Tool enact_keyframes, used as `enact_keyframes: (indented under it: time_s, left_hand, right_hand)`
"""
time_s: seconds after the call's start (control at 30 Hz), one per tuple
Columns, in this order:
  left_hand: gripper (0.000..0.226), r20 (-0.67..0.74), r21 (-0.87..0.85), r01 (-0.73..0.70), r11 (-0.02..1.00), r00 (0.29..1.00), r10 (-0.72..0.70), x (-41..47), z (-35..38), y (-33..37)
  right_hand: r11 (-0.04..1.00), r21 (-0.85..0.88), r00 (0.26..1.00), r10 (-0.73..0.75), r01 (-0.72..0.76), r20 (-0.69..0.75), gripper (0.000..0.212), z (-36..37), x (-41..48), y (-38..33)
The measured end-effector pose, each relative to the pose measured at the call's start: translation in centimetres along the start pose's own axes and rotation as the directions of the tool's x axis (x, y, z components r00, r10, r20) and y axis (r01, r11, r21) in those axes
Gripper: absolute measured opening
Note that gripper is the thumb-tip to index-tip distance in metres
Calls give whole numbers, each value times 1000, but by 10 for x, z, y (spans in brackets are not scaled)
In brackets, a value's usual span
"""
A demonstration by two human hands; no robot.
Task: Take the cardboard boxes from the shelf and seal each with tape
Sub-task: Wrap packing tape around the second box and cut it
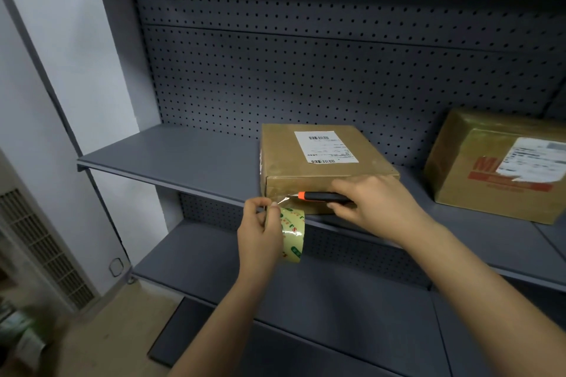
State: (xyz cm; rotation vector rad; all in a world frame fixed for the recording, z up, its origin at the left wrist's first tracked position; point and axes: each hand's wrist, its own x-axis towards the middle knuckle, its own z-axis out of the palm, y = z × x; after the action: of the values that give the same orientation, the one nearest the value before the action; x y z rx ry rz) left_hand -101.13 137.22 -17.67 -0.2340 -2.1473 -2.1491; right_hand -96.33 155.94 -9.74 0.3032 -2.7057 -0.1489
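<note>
Two boxes on the shelf, tape stretched to the blade

Two cardboard boxes sit on the grey metal shelf (pixel 183 156), in front of a perforated back panel (pixel 306 70). The flat cardboard box (pixel 318 159) lies near the middle, its near face at the shelf's front edge and a white shipping label (pixel 324 147) with barcodes on its top. The second cardboard box (pixel 499 168) stands well apart to the right, glossy with tape and bearing red print and a torn white label.

At the flat box's near face, the left hand (pixel 258 232) grips a tape roll (pixel 292 234) of clear tape with green and red print, fingers curled round it and the thumb on top. The roll hangs on edge just below the shelf's front lip. A short strip of tape (pixel 283 199) runs from the roll up to the box's lower near left corner.

The right hand (pixel 376 203) is closed round a utility knife (pixel 324 196), black with an orange tip. The knife lies level along the box's near face, its tip pointing left and meeting the stretched strip. Whether the blade has cut through cannot be told.

A lower shelf (pixel 337 300) runs beneath the arms. A slatted vent grille (pixel 46 248) stands at the far left by the pale wall.
</note>
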Motion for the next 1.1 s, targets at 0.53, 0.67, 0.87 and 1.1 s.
enact_keyframes:
  time_s: [0.53,0.67,0.87,1.1]
  left_hand:
    - [4,-22,-37,17,999,1000,-18,2,1,-3]
    - [4,-16,-38,33,999,999,-34,2,0,-1]
    - [5,-11,-59,42,997,999,-43,3,0,-1]
    - [4,4,-81,59,995,998,-59,-4,12,-4]
  right_hand:
    - [915,309,921,331,-260,-205,11,-7,-16,8]
    - [917,269,908,357,-296,-218,20,-2,18,8]
    - [853,232,799,520,-467,-303,34,13,13,22]
    - [648,281,582,761,-708,-286,38,16,-40,65]
